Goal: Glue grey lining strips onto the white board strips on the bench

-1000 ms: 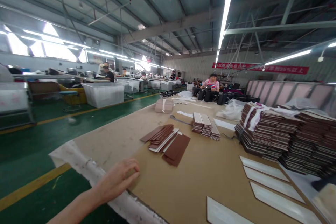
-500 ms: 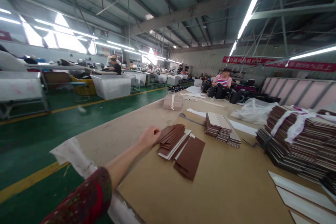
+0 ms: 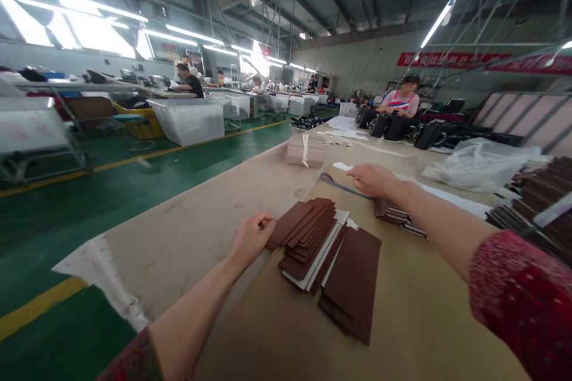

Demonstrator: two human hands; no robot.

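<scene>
Sorting of brown panels in hand, judging by the reach of both arms. At the near-left corner of a fanned stack of brown panels (image 3: 308, 232), left hand (image 3: 252, 237) curled shut, knuckles against the stack's edge; a pinch on a sheet or mere contact, hard to tell from this angle. Farther out, right hand (image 3: 373, 180) spread apart, palm down, over a small stack of panels (image 3: 393, 211); touching or just above, not clear which. Both stacks flat on the cardboard-covered worktop (image 3: 187, 238), the fan near the middle, the small stack beyond it and to the right. Probably a squaring-up or pick-up stage. For any lift of the fan, a firm pinch across several sheets needed: loosely splayed, likely to slide, white-faced sheets mixed in among the brown. Just right of the fan and touching it, a flat pile of larger brown sheets (image 3: 353, 277), easy to drag along by accident. Close to the right hand, a grey strap (image 3: 337, 184) and a long white strip (image 3: 447, 196), both within the sweep of the fingers. Farther off: a pink bundle (image 3: 306, 150) tied with a band, a clear plastic bag (image 3: 480, 158), tall dark stacks (image 3: 536, 202) along the right edge, and a seated co-worker (image 3: 402, 104) among black bags (image 3: 393, 126) at the far end, well apart from both hands.
</scene>
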